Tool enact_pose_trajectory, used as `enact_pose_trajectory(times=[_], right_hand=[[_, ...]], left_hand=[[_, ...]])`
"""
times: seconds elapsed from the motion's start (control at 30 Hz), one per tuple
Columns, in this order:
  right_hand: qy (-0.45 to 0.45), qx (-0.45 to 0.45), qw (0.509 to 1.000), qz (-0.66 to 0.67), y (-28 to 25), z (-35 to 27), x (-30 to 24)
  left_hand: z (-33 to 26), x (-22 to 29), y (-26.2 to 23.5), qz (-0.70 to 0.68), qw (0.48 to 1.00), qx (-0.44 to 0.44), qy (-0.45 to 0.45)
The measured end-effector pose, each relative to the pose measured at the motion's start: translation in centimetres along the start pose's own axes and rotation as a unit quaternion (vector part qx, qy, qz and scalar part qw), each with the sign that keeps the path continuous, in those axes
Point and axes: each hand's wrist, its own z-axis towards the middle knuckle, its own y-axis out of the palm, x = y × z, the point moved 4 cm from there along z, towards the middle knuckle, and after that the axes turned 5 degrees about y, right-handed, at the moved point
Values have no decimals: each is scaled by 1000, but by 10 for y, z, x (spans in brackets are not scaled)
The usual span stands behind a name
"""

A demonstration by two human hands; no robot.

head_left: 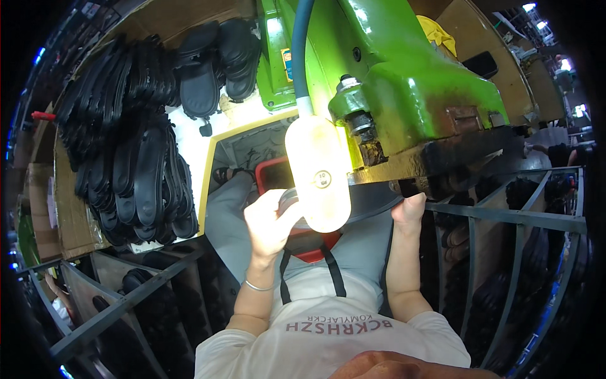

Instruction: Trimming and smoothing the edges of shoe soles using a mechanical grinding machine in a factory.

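A black shoe sole (374, 203) lies across in front of me, under the machine's head, its middle hidden behind a bright lamp. My left hand (266, 222) is closed at its left end, thumb and fingers bent round the edge. At the other end my right hand (409, 211) grips the tip, its fingers folded and partly hidden. The green machine (404, 85) stands just beyond the sole, with a dark, worn metal edge (435, 161) right above it.
The glowing lamp (317, 170) hangs on a grey-blue hose between my hands. Stacked black soles (148, 167) fill the tabletop at the left, inside cardboard. Metal racks (524, 218) with dark footwear parts flank me on both sides. A red container (271, 170) shows below, between my legs.
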Motion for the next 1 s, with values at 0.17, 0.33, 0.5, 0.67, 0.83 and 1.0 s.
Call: enact_pose_trajectory(times=[0.17,0.33,0.5,0.67,0.83,1.0], right_hand=[[-45,10,999,1,-2,-2,-10],[-44,70,996,21,-27,26,-42],[-26,71,997,8,-36,33,-39],[16,28,999,-8,-25,21,-15],[4,44,998,35,3,-1,2],[-13,40,999,-11,29,-12,-2]], left_hand=[[-4,5,9,69,996,-35,43],[-7,-12,61,182,968,-62,161],[-1,-4,61,138,962,-32,235],[-1,-4,26,59,997,-38,23],[-6,-2,-5,-43,999,-5,-22],[-13,-10,-18,-77,995,-7,-67]])
